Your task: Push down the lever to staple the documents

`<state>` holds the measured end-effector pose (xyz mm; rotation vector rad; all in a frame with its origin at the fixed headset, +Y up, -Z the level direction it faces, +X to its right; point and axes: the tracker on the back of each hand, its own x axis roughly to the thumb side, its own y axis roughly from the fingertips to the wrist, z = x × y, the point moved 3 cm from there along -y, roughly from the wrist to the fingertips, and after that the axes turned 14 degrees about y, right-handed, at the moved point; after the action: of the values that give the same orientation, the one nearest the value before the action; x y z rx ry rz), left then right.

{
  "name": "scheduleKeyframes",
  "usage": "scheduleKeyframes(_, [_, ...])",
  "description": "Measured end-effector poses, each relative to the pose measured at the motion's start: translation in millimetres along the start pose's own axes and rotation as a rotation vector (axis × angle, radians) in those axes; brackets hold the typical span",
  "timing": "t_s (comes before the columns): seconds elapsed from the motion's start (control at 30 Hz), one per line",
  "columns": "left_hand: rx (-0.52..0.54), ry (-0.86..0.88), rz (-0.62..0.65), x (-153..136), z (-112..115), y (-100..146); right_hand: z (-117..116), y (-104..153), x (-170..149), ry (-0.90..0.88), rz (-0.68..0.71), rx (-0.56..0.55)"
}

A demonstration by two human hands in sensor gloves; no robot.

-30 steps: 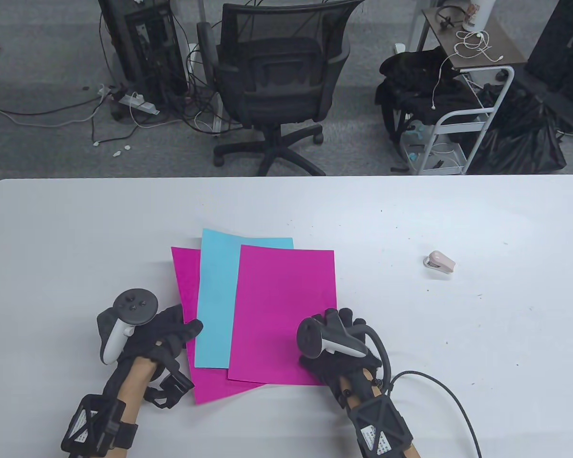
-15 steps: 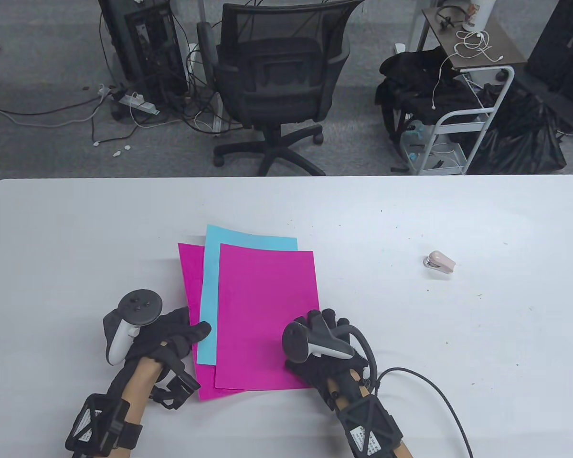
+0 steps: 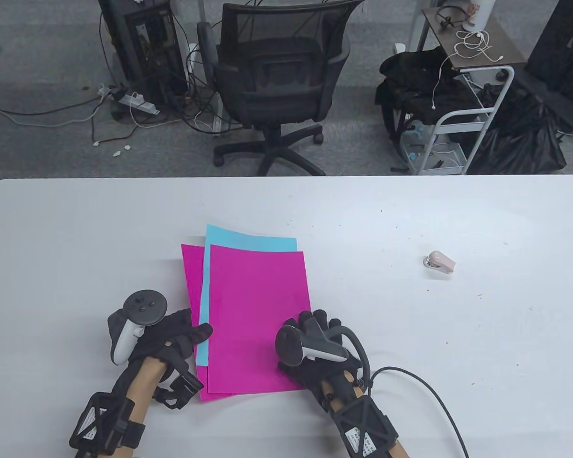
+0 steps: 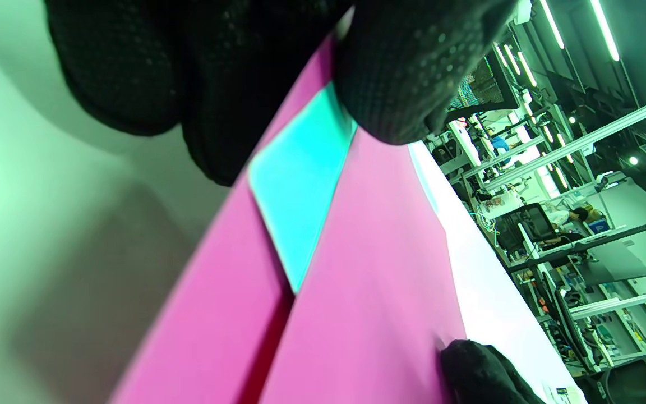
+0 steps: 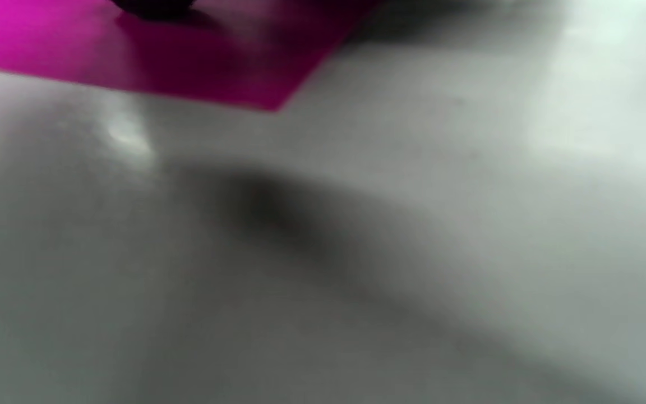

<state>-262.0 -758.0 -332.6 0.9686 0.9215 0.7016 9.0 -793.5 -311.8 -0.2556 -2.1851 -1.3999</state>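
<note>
Both hands seem to be squaring the papers before stapling. The left hand (image 3: 169, 336) pinches the near-left edge of the blue sheet (image 3: 248, 240) and lower magenta sheet (image 3: 192, 276). The right hand (image 3: 322, 350) rests, fingers spread, on the top magenta sheet (image 3: 255, 305). The pink stapler (image 3: 440, 262) sits untouched, well apart to the right, on the white table (image 3: 76, 229). Beyond stands an office chair (image 3: 277, 81) among cables.
</note>
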Motion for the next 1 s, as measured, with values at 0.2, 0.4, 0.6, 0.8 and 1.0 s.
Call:
scheduleKeyframes(0.2, [0.015, -0.009, -0.007, 1.1, 2.9, -0.4, 1.6, -0.1, 6.0, 0.007, 0.019, -0.012])
scheduleKeyframes(0.4, [0.070, -0.022, 0.002, 1.8, 2.9, -0.3, 3.1, 1.9, 2.6, -0.011, 0.023, -0.024])
scheduleKeyframes(0.6, [0.098, -0.012, 0.018, 1.7, 0.6, -0.3, 6.9, 8.5, -11.0, -0.061, -0.002, -0.071])
scheduleKeyframes(0.8, [0.133, 0.021, 0.062, 5.8, -6.0, 5.2, 12.7, 21.4, -41.6, -0.187, -0.095, -0.160])
scheduleKeyframes(1.0, [0.171, 0.104, 0.158, 14.4, -15.6, 15.7, 21.1, 41.1, -71.0, -0.359, -0.174, -0.301])
